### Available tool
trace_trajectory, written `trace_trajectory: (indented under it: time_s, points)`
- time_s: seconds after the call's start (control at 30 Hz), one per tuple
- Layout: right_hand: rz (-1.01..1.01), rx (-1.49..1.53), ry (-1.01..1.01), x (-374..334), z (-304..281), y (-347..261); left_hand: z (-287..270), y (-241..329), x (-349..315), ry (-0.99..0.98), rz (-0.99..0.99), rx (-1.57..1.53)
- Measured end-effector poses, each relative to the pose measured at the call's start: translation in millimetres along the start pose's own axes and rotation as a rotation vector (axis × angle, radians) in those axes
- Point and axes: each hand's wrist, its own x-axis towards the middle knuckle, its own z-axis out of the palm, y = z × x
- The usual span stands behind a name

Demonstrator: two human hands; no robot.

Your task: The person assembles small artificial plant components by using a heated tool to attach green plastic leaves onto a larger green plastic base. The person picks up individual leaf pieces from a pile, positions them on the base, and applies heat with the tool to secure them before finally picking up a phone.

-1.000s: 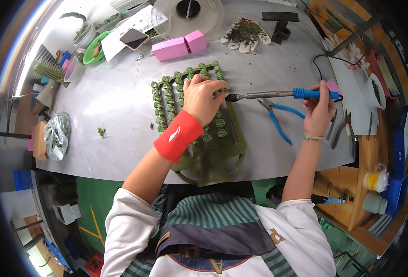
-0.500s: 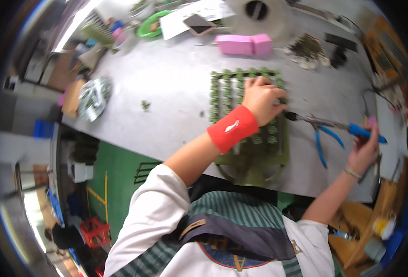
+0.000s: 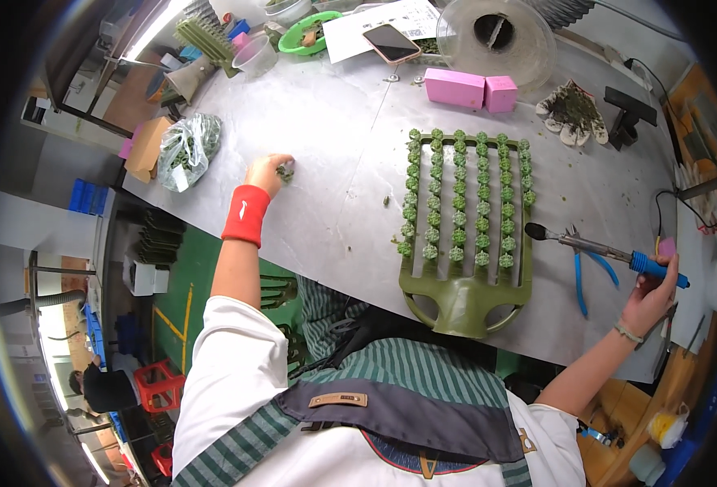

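My left hand (image 3: pixel 264 171), below a red wristband (image 3: pixel 246 214), is at the left part of the table. Its fingers close on a small green plastic plant piece (image 3: pixel 286 173) at the tabletop; the thumb is partly hidden. At the right edge my right hand (image 3: pixel 651 300) grips the blue handle of a soldering iron (image 3: pixel 598 247). The iron's dark, rounded tip points left, beside an olive-green slotted plastic frame (image 3: pixel 466 304). Along the frame's parallel bars sit rows of small green rosettes (image 3: pixel 459 186). Both hands are apart from the frame.
Blue-handled pliers (image 3: pixel 580 284) lie under the iron. Behind the frame are pink blocks (image 3: pixel 454 88), a phone (image 3: pixel 392 43), a large spool (image 3: pixel 529 50) and a soiled glove (image 3: pixel 574 114). A clear bag of green pieces (image 3: pixel 188 150) lies at the left edge beside a cardboard box (image 3: pixel 146 148).
My left hand has left the frame's rosettes and moved left to the loose plant piece. My right hand still holds the soldering iron at the right. The view has shifted slightly.
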Motion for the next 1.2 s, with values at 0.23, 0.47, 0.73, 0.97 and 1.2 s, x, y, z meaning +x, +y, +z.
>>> trace_trajectory:
  time_s: [0.23, 0.47, 0.73, 0.97, 1.2]
  points:
    - [0.013, 0.006, 0.007, -4.2, 1.1, -5.7, 1.1, -2.7, -14.6, 0.071, -0.325, 0.019]
    - [0.035, 0.031, -0.033, -5.0, -5.5, -7.6, -0.5, 5.8, -17.3, -0.014, -0.158, -0.226]
    - [0.023, 0.014, 0.007, -5.6, -5.1, -8.4, -8.7, 9.2, -17.5, 0.056, -0.29, 0.142]
    - [-0.018, -0.019, 0.02, -8.7, 2.5, -8.7, -26.4, 189.0, -23.2, -0.047, 0.065, -0.999]
    - [0.013, 0.04, -0.001, -11.7, 3.0, -8.1, -6.6, 350.6, -32.3, -0.089, 0.522, -0.808]
